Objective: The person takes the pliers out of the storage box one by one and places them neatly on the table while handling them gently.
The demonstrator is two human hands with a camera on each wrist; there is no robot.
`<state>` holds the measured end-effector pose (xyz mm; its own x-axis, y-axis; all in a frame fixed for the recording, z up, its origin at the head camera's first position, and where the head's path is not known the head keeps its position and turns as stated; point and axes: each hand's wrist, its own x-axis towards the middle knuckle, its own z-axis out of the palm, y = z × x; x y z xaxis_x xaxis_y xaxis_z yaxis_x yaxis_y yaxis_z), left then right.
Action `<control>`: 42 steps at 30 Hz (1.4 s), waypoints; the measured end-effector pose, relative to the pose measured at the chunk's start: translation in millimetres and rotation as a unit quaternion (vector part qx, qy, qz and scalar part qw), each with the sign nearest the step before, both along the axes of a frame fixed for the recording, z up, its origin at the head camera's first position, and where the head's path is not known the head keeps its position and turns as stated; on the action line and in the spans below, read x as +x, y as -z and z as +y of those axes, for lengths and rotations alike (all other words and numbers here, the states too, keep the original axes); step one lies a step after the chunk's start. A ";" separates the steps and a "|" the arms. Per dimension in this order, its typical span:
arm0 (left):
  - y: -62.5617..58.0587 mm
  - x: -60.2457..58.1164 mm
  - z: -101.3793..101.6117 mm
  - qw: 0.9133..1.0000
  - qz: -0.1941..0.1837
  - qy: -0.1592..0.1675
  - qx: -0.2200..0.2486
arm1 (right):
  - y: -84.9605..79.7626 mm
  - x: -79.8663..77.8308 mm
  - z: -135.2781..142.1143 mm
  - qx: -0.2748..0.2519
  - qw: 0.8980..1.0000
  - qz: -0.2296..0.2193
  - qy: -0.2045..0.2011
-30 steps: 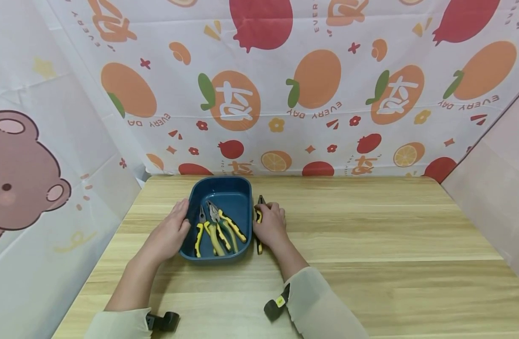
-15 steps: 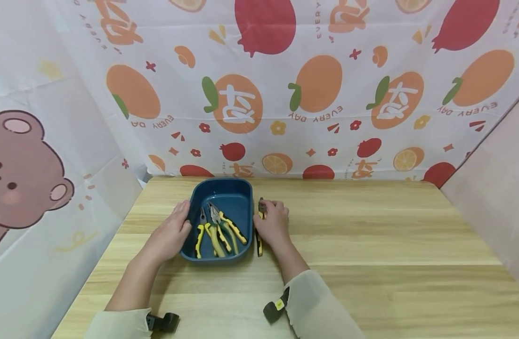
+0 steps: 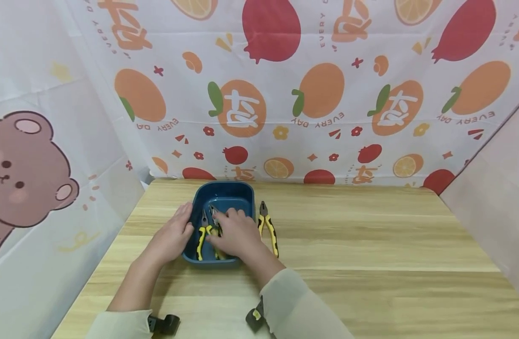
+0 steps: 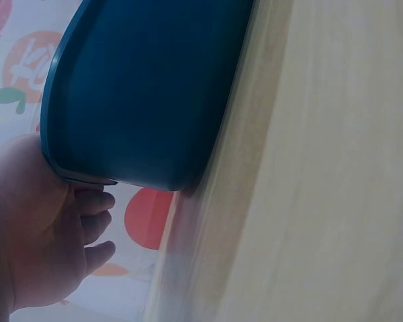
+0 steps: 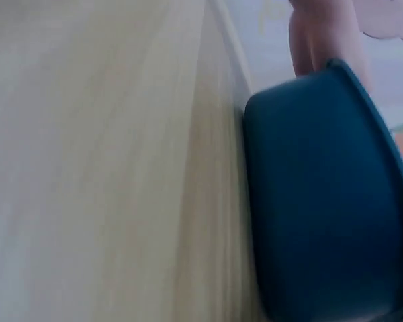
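Note:
A blue plastic basin [image 3: 232,187] stands on the table with several pliers inside. My left hand [image 3: 170,238] rests against its left side, fingers fairly straight; in the left wrist view those fingers [image 4: 97,225] lie by the rim. Over the basin, my right hand [image 3: 238,233] reaches down among the pliers, thumb and forefinger apart; its other fingertips are hidden. Left of it lie yellow-and-black long-nose pliers [image 3: 201,244]. The jaws of other pliers [image 3: 213,209] show past the forefinger. One pair of pliers [image 3: 263,209] lies on the table right of the basin, handles spread.
The wooden table [image 3: 369,235] extends to the right of the basin. A fruit-print cloth [image 3: 319,136] hangs behind the table's back edge. At the left hangs a white cloth with a bear print [image 3: 30,169]. The right wrist view shows mostly the basin's outer wall [image 5: 329,201].
My right hand has let go of the pliers beside the basin and moved left over the pliers inside. The released pliers' handles now stand spread. The left hand stays at the basin's side.

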<state>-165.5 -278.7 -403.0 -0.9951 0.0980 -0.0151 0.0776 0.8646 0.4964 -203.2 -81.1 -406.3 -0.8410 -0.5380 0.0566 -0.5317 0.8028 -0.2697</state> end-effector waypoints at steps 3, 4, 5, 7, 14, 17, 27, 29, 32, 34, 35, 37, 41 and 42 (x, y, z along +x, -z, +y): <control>-1.3 -1.2 -0.2 1.000 -0.003 0.002 -0.004 | 3.2 -0.5 -5.5 0.077 0.997 0.003 -0.018; -2.0 -1.7 -0.5 1.000 -0.002 0.002 -0.006 | 3.0 -0.3 -6.2 0.089 0.996 0.003 -0.022; -2.8 -2.2 -0.9 1.000 -0.002 0.002 -0.008 | 2.8 0.0 -6.6 0.096 0.995 0.005 -0.026; -4.0 -3.2 -1.7 1.000 -0.002 0.002 -0.013 | 2.1 0.2 -7.0 0.101 0.994 0.008 -0.032; -2.3 -3.7 -2.2 1.000 0.000 0.004 -0.012 | 0.9 1.0 -4.7 0.087 0.995 0.013 -0.046; -1.4 -3.0 -1.6 1.000 -0.003 0.002 -0.010 | 1.3 1.0 -3.8 0.083 0.995 0.011 -0.046; -1.7 -4.6 0.5 1.000 -0.006 0.000 -0.005 | 2.2 0.1 1.9 0.026 0.999 -0.004 -0.035; -1.6 -5.2 0.3 1.000 -0.006 0.000 -0.005 | 2.2 -0.4 3.3 0.002 1.000 -0.007 -0.028; -0.9 -5.9 -0.1 1.000 -0.008 -0.001 -0.003 | 2.7 -1.3 5.1 -0.031 0.999 -0.011 -0.022; -0.2 -6.0 -0.3 1.000 -0.008 0.000 -0.001 | 3.5 -1.7 5.9 -0.045 0.999 -0.008 -0.023; 0.1 -5.9 -0.2 1.000 -0.008 0.000 0.000 | 3.8 -1.7 6.3 -0.052 0.998 -0.006 -0.024; 0.7 -5.7 -0.2 1.000 -0.009 -0.001 0.002 | 5.0 -1.8 6.5 -0.061 0.998 0.000 -0.027; 1.2 -5.2 -0.1 1.000 -0.011 -0.004 0.005 | 6.7 -1.3 6.8 -0.089 0.996 0.001 -0.022; 1.2 -5.0 0.1 1.000 -0.012 -0.004 0.006 | 7.0 -1.2 6.9 -0.098 0.995 0.001 -0.021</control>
<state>-170.5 -278.6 -404.2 -0.9952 0.0904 -0.0372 0.0591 0.8593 0.5080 -204.4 -74.2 -413.2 -0.8183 -0.5505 0.1654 -0.5638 0.7129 -0.4170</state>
